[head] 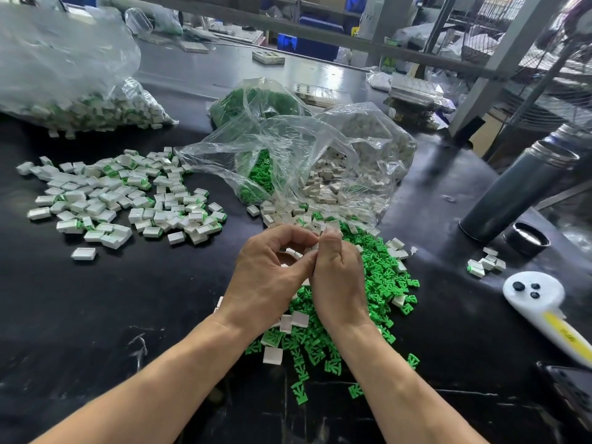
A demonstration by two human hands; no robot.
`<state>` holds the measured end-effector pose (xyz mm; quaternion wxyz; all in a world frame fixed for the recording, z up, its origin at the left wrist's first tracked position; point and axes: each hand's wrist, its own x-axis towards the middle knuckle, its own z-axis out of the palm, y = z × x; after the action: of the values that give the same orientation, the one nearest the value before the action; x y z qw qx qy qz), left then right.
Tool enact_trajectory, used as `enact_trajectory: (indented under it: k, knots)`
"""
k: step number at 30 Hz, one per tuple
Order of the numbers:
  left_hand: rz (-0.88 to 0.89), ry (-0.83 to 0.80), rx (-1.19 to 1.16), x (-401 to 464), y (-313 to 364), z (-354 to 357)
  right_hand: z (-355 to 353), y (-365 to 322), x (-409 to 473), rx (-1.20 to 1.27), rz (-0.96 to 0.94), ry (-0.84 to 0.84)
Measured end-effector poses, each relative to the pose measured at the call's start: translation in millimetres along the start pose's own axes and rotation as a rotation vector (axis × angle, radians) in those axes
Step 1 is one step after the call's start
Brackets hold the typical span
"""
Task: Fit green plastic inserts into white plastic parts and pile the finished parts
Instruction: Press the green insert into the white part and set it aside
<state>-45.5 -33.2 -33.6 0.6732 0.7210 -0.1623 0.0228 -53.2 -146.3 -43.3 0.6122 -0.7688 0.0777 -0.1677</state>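
Green plastic inserts [378, 283] lie in a loose heap at the middle of the worktop [128, 315], directly under and beside our hands, with loose white plastic parts [299, 319] mixed among them. We judge this placement deliberate: both stocks sit within short reach, so neither hand must travel far for the next piece.

Our left hand [272, 277] and right hand [339, 277] meet above the heap, fingers curled and thumbs pressed close together. A white part [312, 248] shows between the fingertips; we cannot tell whether an insert is already seated in it, as the fingers hide the joint. We judge the step in hand to be the pressing of an insert into its part, both hands bracing the piece against each other.

Finished parts [128, 197] lie piled toward the left edge, well apart from the raw stock, which keeps done and undone work from mixing. An open clear bag [304, 149] behind the heap spills further inserts and white parts toward us. A second bag [64, 75] at the far left corner holds more white-and-green pieces.
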Motion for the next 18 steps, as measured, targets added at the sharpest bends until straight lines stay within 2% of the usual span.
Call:
enact_trajectory:
  k: [5, 9, 13, 18]
  knots:
    - [0.028, 0.030, 0.028, 4, -2, -2, -7, -3, 0, -0.027, 0.007, -0.017]
    - [-0.012, 0.085, 0.011, 10, -5, -11, -21, -5, 1, 0.027, -0.077, -0.009]
    - [-0.033, 0.054, -0.015, 12, -4, -16, -25, -4, 1, 0.005, -0.137, -0.082]
    - [-0.019, 0.037, 0.080, 11, -7, -17, -22, -1, 1, -0.044, -0.115, -0.035]
